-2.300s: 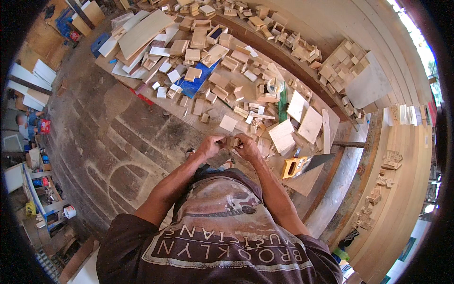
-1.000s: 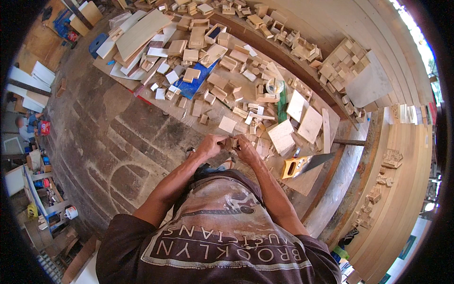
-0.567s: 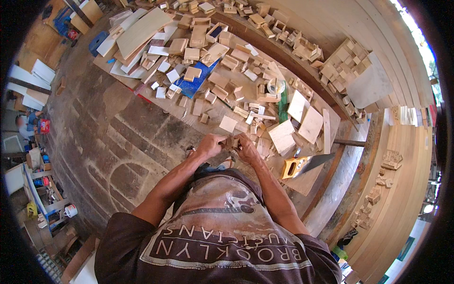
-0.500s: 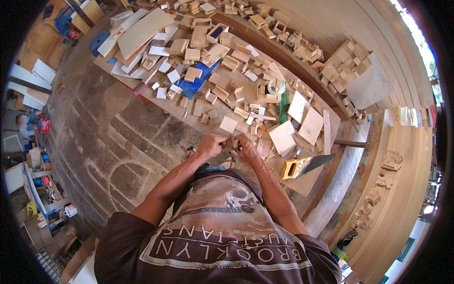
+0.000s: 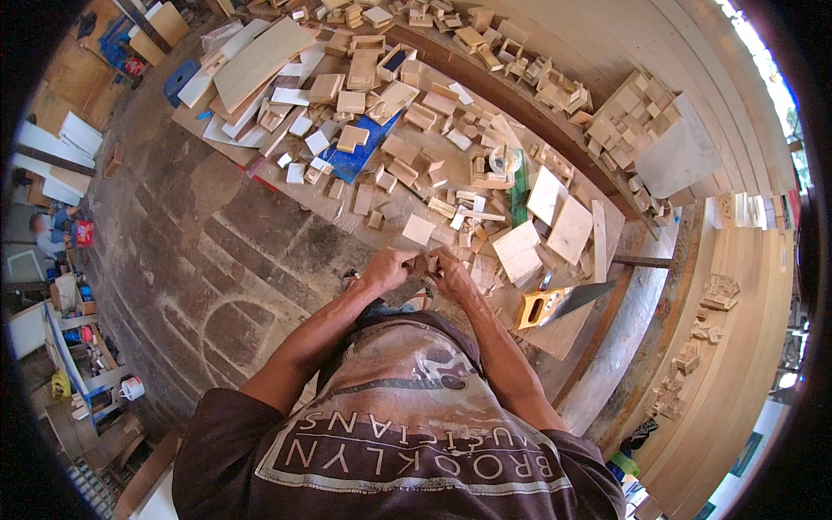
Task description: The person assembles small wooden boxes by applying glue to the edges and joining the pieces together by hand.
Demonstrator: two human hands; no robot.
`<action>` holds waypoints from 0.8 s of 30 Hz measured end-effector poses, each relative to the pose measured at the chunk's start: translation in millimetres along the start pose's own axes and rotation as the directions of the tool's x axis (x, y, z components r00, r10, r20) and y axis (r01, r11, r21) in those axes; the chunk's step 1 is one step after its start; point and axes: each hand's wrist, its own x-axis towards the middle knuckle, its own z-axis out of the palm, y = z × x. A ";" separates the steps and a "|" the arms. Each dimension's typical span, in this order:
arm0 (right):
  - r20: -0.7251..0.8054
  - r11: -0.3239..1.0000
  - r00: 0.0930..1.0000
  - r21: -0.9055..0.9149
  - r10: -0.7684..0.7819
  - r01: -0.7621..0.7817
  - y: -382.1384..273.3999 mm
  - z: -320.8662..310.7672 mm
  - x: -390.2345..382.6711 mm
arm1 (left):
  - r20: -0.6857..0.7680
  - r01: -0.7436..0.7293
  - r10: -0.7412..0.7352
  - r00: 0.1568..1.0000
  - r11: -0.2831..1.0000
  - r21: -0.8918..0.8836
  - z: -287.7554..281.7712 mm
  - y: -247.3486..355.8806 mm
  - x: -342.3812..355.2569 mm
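Observation:
Both hands meet at the near edge of the workbench, in front of my body. My left hand is closed, its fingertips pinching one side of a small brown wooden piece. From the other side, my right hand grips the same piece with bent fingers. Most of the piece is hidden by the fingers, so its exact shape cannot be made out. Just beyond the hands a pale square wood block lies flat on the bench. A handsaw with a yellow handle rests to the right of my right hand.
The workbench carries many loose wood blocks, a blue sheet, a roll of clear tape and flat boards. Long planks line the right. A person sits far left, near a white bucket.
My hands stay together on the small wooden piece, with only a slight shift. My body has leaned a little, and more of my feet shows below the hands.

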 end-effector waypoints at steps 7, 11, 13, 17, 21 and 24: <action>-0.044 0.998 0.999 0.063 -0.003 0.006 14.0 9.2 0.1 | -0.002 0.004 -0.004 1.000 1.000 0.008 5.6 -7.8 2.6; -0.036 0.997 0.999 0.074 -0.002 0.005 3.1 2.3 0.1 | -0.022 0.000 0.001 1.000 1.000 0.031 1.9 -1.2 1.0; -0.024 1.000 1.000 0.031 0.006 -0.005 4.2 2.0 0.5 | -0.006 -0.002 0.003 1.000 0.999 0.051 -7.0 12.3 -0.9; -0.033 0.998 0.999 -0.057 -0.003 0.001 13.5 8.5 0.6 | 0.007 0.000 -0.001 1.000 0.996 0.092 -14.8 24.8 -3.7; -0.058 0.994 0.998 -0.109 -0.030 0.024 10.2 9.1 1.6 | -0.026 -0.063 0.063 0.998 0.998 0.027 -8.5 16.3 -7.0; -0.053 0.997 0.999 -0.071 -0.004 0.000 7.3 7.8 1.4 | -0.020 -0.086 0.085 0.996 0.996 -0.032 -6.1 11.7 -5.8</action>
